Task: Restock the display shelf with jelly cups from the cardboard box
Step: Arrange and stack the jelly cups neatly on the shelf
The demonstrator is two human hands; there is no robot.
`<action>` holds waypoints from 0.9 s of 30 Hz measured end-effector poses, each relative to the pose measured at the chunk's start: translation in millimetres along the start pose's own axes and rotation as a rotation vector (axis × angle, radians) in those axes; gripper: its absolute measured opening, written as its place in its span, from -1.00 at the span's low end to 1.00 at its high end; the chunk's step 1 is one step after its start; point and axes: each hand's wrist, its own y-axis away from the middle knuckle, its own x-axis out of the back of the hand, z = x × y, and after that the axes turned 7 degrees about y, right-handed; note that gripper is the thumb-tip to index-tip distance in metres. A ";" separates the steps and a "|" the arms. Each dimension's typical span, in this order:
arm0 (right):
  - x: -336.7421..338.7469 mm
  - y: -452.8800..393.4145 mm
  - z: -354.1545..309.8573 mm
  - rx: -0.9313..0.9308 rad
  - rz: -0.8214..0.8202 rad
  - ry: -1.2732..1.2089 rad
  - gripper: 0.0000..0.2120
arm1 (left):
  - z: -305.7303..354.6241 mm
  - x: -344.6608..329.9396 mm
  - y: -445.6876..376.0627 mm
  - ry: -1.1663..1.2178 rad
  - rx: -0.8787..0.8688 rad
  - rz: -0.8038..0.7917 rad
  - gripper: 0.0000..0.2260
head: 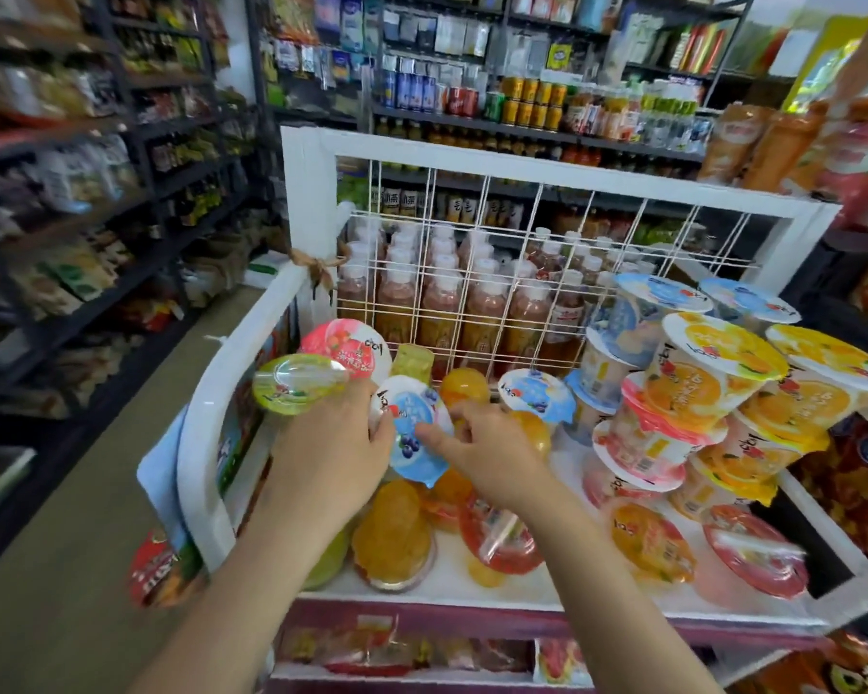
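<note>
Both hands are on one blue-lid jelly cup at the left end of the white display shelf. The left hand curls round the cup's left edge, fingertips hidden behind the lid, so I cannot tell how deep the grip goes; the right hand pinches the lid's right rim between thumb and forefinger, other fingers loosely curled. The cup is tilted, lid facing the camera, not yet seated. Risks as I judge them: the layer under the fingers is loose orange jelly cups lying on their sides — rounded, slick film, no flat base to set on, so the blue cup may roll off once released. Just left of the left fingers a green-lid cup sits high by the shelf's side rail and looks tilted; a knuckle nudge could tip it over the rail to the floor. Just above the fingers a red-lid cup leans on the wire grid; the same nudge risk applies. Well right of the right fingers the stacked cups lean in uneven columns — a shake of the shelf could topple them. Pinching by the lid film alone may peel or dent it. The cardboard box is not in view.
</note>
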 end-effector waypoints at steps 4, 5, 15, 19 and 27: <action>-4.0 -5.5 -2.3 -0.017 0.014 -0.077 -0.59 | -7.5 -3.3 -4.3 0.080 0.047 -0.030 -0.75; -4.2 -5.5 -2.6 -0.005 0.033 -0.113 -0.60 | -9.5 -3.9 -4.8 0.105 0.054 -0.024 -0.76; 42.4 2.6 13.0 -0.043 0.235 -0.771 -0.70 | 22.3 -19.5 -30.7 0.545 -0.073 0.022 -0.61; 50.6 -3.8 44.3 -0.114 0.405 -0.807 -0.53 | 49.1 -50.0 -65.0 0.589 -0.114 -0.095 -0.52; 48.5 -13.4 89.0 -0.258 0.440 -0.596 -0.39 | 68.4 -117.8 -115.8 0.556 -0.011 -0.299 -0.60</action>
